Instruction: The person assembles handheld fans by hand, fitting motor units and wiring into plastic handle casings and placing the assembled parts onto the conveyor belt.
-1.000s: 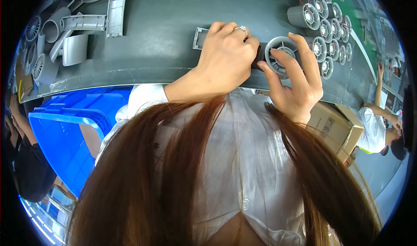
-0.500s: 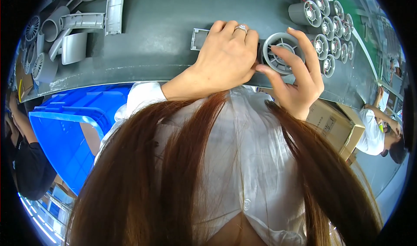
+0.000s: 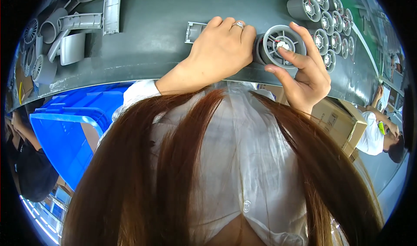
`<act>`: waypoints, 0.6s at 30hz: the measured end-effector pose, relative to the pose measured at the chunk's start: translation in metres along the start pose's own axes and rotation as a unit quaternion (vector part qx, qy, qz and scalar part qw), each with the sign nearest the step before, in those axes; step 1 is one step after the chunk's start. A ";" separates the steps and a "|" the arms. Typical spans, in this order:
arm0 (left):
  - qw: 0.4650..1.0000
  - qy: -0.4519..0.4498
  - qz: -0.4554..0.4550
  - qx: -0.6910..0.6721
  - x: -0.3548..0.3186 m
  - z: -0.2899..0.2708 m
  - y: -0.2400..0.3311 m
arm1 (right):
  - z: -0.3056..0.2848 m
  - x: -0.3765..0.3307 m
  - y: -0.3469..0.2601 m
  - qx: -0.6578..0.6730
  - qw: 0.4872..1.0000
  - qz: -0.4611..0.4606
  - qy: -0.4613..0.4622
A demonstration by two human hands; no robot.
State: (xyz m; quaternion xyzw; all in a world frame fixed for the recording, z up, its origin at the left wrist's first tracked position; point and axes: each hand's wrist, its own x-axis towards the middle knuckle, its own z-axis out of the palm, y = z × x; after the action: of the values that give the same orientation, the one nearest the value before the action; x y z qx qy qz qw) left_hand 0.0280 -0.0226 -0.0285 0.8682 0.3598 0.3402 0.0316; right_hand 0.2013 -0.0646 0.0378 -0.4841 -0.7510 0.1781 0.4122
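Surface: dark green and smooth (image 3: 152, 11), running under all the grey parts; places below are told from the round housing (image 3: 273, 46), the grey one between the two hands.
Co-worker in black: a person (image 3: 37, 174) at the far left rim, well apart from the housing.
Loose grey shells: heaped (image 3: 73, 48) well to the left of the housing, tubes, curved plates and spoked rings among them.
Blue bin: off the edge (image 3: 65, 146), left of the housing and nearer the wearer's body.
Rectangular frame: grey (image 3: 195, 32), left of the housing, its end poking out from beneath the left hand.
Left hand: palm down (image 3: 221, 48), just left of the housing, its fingers curled over the frame; the fingertips are hidden, so I cannot tell whether they grip.
Housing's axis: spoked face up, leaning rightward, with the side wall showing on the left; a white centre sits inside.
Right hand: nearer to that open face (image 3: 310, 79), reaching from the housing's right; fingers set wide, thumb by the lower rim, index by the upper right rim, another fingertip at the white centre. How firmly they hold, I cannot tell.
Cardboard carton: below and right of the housing (image 3: 334, 120), beyond the edge.
Finished-looking housings: a cluster (image 3: 304, 9) right of and beyond the housing, spoked faces turned right, red wires on some.
Co-worker in white: far right of the housing (image 3: 371, 133).
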 end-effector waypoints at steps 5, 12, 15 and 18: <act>1.000 0.009 -0.001 -0.011 0.002 0.001 -0.005 | 0.017 -0.005 0.018 0.137 0.988 0.015 0.064; 0.999 0.014 0.015 0.030 0.008 0.001 -0.011 | 0.024 -0.009 0.030 0.187 0.978 -0.014 0.097; 0.999 0.003 0.035 0.038 0.011 0.000 -0.014 | 0.019 -0.005 0.034 0.216 0.974 -0.020 0.069; 0.998 0.001 0.047 0.049 0.011 0.000 -0.017 | 0.021 -0.003 0.043 0.260 0.963 -0.032 0.059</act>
State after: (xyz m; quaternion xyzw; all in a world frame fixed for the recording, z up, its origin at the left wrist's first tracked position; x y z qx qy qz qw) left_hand 0.0234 -0.0032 -0.0273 0.8842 0.3349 0.3246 -0.0274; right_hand 0.2107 -0.0443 -0.0050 -0.3452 -0.6683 0.3249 0.5733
